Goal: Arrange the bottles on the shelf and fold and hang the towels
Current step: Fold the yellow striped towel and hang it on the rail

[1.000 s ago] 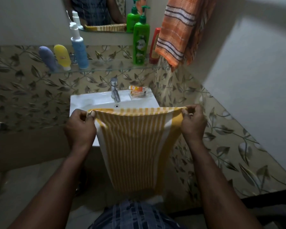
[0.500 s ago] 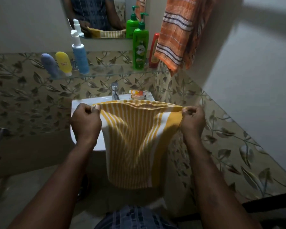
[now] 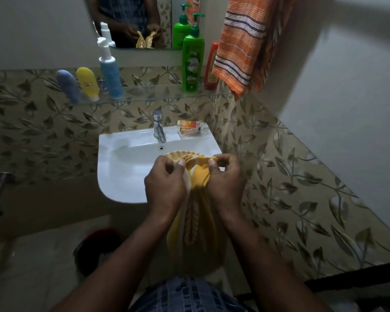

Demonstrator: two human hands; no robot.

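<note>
The orange towel (image 3: 245,41) is cut off by the top edge and hides part of the red bottle (image 3: 211,66). The right wall (image 3: 347,75) is blurred.

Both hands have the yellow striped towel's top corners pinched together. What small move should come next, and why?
Probably pass both corners to one hand and smooth the fold: the left hand and right hand meet over the sink, and the yellow towel hangs bunched, not flat.

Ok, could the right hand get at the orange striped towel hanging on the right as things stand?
Probably not yet: the right hand and left hand both pinch the yellow striped towel; otherwise the orange striped towel hangs unobstructed.
</note>
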